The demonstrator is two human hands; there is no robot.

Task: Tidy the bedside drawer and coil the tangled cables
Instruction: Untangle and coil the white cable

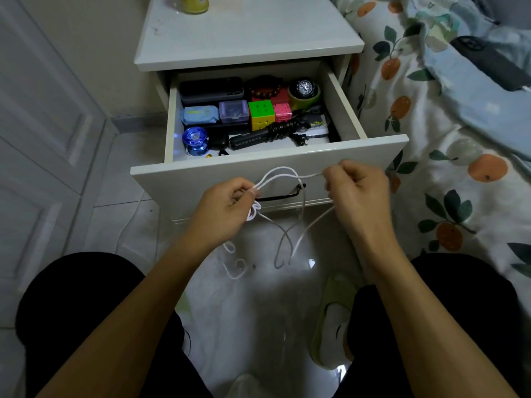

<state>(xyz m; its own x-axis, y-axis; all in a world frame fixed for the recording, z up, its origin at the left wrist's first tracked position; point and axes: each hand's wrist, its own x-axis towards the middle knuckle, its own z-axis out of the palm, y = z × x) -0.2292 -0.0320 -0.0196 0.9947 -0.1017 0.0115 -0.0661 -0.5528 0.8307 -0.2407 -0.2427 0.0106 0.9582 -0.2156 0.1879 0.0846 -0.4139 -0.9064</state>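
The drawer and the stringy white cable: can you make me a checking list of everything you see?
Surface: white nightstand top, a yellow jar at its back.
Job's things: open drawer; white cable, partly looped.
Clutter: colour cube, blue yo-yo, watch, bead bracelet, small boxes.
Hands: left hand pinches the loops; right hand grips a strand.
Cables: white ends dangle to the floor; black cord bundled in drawer.
Surroundings: fruit-print bedding, tiled floor.

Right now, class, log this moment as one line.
left hand: pinches white cable loops | right hand: pulls strand | drawer: open
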